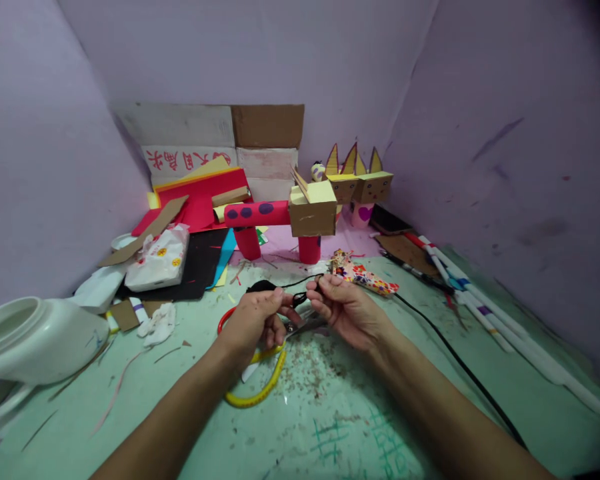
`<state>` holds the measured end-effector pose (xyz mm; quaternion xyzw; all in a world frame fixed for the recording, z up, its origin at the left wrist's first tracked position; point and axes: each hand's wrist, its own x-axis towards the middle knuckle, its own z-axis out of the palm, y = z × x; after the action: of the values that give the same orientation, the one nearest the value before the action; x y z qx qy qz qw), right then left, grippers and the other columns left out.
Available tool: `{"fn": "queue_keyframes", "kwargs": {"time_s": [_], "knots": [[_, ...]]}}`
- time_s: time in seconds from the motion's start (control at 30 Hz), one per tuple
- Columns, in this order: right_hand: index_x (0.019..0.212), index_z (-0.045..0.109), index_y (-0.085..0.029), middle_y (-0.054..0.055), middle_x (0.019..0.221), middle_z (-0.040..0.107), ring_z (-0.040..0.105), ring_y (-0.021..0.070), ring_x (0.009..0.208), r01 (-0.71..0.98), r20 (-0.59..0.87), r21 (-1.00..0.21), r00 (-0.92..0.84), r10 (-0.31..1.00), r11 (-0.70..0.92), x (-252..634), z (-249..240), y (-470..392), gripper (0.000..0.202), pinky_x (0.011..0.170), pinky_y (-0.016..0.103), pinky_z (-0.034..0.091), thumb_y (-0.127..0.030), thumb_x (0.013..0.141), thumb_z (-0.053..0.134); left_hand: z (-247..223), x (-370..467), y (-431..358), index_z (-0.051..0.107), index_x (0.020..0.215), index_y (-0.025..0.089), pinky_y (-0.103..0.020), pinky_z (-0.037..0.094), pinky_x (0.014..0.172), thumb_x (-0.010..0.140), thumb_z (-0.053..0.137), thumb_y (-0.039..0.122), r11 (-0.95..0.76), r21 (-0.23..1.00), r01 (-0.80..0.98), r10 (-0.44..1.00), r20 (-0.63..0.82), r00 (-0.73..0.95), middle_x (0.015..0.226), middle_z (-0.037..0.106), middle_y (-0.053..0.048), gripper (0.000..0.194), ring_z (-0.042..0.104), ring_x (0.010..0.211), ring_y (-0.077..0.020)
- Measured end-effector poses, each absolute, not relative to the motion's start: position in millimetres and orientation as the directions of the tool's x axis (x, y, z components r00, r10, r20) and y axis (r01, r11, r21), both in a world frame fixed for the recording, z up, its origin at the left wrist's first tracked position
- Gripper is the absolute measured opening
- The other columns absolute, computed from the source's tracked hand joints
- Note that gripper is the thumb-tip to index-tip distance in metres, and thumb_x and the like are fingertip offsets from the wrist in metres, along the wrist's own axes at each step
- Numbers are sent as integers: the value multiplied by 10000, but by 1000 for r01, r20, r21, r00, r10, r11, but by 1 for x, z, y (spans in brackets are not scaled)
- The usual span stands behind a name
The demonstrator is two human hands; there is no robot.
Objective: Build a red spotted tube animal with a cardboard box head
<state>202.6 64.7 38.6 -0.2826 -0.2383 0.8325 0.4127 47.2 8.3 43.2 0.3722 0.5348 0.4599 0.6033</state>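
Cord (pixel 300 299), thin, black and looped, hangs between the two hands over the bench (pixel 430 407). On my feed the right hand (pixel 349 310) pinches it between thumb and fingers; the left hand (pixel 255 320) curls at its other side, whether gripping I can't tell. Scissors (pixel 254 401) lie beneath. At left, a white jug (pixel 65 340) gapes, contents unclear; a white packet (pixel 153 267) hides its insides.
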Motion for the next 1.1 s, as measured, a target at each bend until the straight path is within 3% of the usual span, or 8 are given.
{"fn": "queue_keyframes", "kwargs": {"time_s": [0.17,0.33,0.47,0.6,0.77,0.87,0.97,1.1], "knots": [[609,635,-112,17,639,699,653,81,496,-522,-257,-662,-515,818,-537,202,37,63,118,503,129,561,-76,666,733,43,46,8,624,760,110,-164,249,309,718,610,428,265,949,-172,964,-267,11,608,652,-54,322,453,333,-54],[642,641,-106,18,670,699,653,83,500,-493,-207,-709,-538,817,-504,199,36,61,169,473,123,549,-157,605,798,41,52,7,639,644,127,-171,221,334,565,738,332,278,956,-88,959,-281,-26,402,499,46,241,361,311,-35],[652,655,-113,2,663,686,616,61,455,-503,-181,-726,-518,836,-469,198,35,61,230,425,109,526,-217,549,833,41,54,6,646,579,124,-181,190,343,613,684,348,297,954,-33,952,-298,-69,319,450,42,229,322,289,-36],[639,652,-126,-9,674,683,604,51,454,-518,-189,-714,-505,842,-471,200,35,62,235,424,110,527,-225,535,838,45,51,6,686,663,120,-180,204,343,662,626,324,280,955,-97,955,-287,-72,384,529,15,213,355,296,-39],[645,646,-137,-18,665,679,603,45,462,-514,-180,-715,-518,836,-473,201,35,63,204,439,108,527,-220,569,816,50,52,8,674,742,113,-179,227,320,525,599,146,290,937,-193,944,-313,-105,648,677,-34,232,435,317,-43],[660,643,-138,-19,676,685,600,44,463,-527,-152,-734,-487,860,-429,201,36,63,254,431,108,520,-247,536,836,50,53,8,653,730,114,-168,222,319,500,600,144,304,938,-164,935,-327,-135,580,652,-19,238,426,319,-44],[683,629,-142,-15,673,691,596,51,455,-539,-119,-756,-443,888,-371,199,38,61,310,411,115,509,-273,508,850,48,53,7,617,670,127,-158,183,326,514,630,186,314,933,-174,922,-344,-178,435,536,35,168,372,310,-34],[707,617,-150,0,651,696,606,68,458,-539,-52,-791,-413,909,-290,197,40,58,315,407,124,496,-296,535,837,49,52,4,576,593,124,-167,126,345,534,646,242,346,901,-264,905,-394,-159,448,493,37,149,308,325,-9]]}}
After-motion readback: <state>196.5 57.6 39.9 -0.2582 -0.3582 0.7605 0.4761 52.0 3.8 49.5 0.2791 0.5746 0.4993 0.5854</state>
